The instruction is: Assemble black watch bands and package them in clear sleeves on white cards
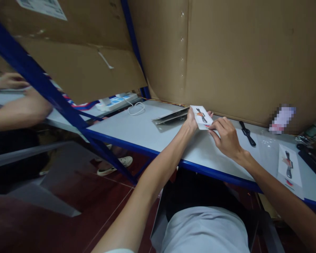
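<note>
A white printed card (201,118), showing a black tool and an orange shape, is between my hands above the table. My left hand (191,120) is closed around its left side, with fingertips showing behind it. At the lower right corner, my right hand (225,136) pinches the card. Just left of my left hand lie flat dark packages (172,116) in a small pile. To the right of my right hand is a black two-handled tool (247,134) on the table. A similar printed card (289,167) lies farther right, near my right forearm.
The narrow grey table (126,128) has a blue metal frame (102,135). Cardboard (226,52) walls its back. A power strip (118,102) with a white cable lies left. Black objects (312,160) and clear plastic (315,131) are at right. Another person's arm (20,109) is at far left.
</note>
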A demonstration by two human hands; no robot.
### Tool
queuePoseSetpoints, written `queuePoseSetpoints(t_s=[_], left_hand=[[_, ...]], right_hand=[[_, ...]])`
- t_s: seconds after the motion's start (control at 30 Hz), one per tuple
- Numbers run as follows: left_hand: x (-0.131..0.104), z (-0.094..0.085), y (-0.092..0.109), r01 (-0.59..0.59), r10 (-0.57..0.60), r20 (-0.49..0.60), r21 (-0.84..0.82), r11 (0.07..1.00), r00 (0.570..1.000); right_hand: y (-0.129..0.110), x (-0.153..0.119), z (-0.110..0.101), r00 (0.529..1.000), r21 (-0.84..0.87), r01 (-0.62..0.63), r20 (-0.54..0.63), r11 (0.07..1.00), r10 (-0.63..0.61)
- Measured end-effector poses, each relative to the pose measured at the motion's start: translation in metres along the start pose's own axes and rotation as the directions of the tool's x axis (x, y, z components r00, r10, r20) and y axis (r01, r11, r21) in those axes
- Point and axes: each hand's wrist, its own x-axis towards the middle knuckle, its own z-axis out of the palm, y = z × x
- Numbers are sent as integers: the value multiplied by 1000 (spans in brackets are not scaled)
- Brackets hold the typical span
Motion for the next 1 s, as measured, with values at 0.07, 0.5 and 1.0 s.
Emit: queuePoseSetpoints(t_s=[0.07,0.5,1.0], left_hand=[[-3,2,1,-16,15,-57,-16,1000,998],[-10,11,-4,-63,66,-173,24,998,983],[-2,7,2,1,-12,-188,-57,998,982]], right_hand=[[-1,1,-2,1000,-31,20,24,999,-20],[-9,-21,-17,988,-350,151,63,924,-138],[-33,-51,-60,971,-141,191,-119,971,-208]])
